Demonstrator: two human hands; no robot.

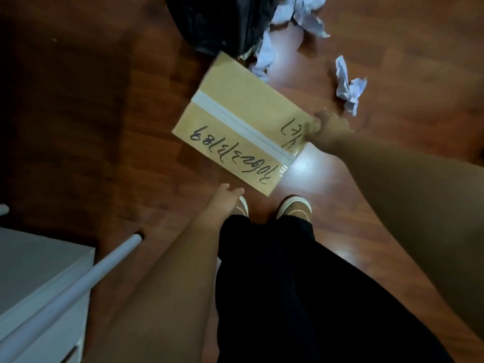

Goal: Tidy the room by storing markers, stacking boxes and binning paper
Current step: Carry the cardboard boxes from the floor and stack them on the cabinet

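Observation:
A taped brown cardboard box point(235, 108) with black handwriting on its top sits over the wooden floor in front of my feet. My right hand point(328, 129) grips the box's right edge, fingers curled round it. My left hand point(224, 199) reaches toward the box's near corner with relaxed fingers, a short way from it and holding nothing. Crumpled white paper point(349, 86) lies on the floor to the right of the box, and more crumpled paper point(264, 57) lies just beyond its far edge.
A black bin bag point(220, 22) stands behind the box, with more crumpled paper point(306, 11) beside it. A white cabinet point(34, 279) and a white pole point(86, 279) fill the lower left. My legs and shoes point(296, 208) are below the box.

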